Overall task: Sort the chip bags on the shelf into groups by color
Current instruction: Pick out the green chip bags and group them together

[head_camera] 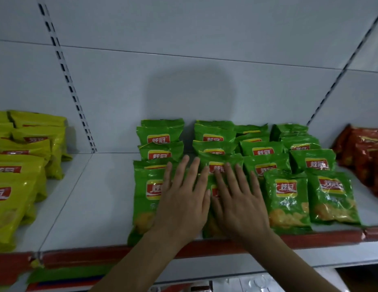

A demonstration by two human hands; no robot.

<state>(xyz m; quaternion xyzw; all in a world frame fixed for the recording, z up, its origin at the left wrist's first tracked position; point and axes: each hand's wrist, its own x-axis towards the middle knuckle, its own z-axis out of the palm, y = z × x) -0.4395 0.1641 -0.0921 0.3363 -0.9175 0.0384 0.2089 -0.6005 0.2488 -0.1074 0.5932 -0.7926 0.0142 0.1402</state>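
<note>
Several green chip bags (288, 199) lie in rows on the middle of the white shelf (89, 197). Yellow chip bags (19, 182) are grouped at the left, red chip bags (365, 157) at the far right. My left hand (184, 199) lies flat with straight fingers on the front green bags (146, 199) of the left columns. My right hand (236, 199) lies flat beside it, fingers spread, pressing on a front green bag that is mostly hidden under both hands. The two hands touch side by side.
A bare strip of shelf separates the yellow and green groups. The shelf's front edge carries a red price rail (310, 239). A white back panel (194, 81) with slotted uprights rises behind. Below, a lower shelf shows dimly.
</note>
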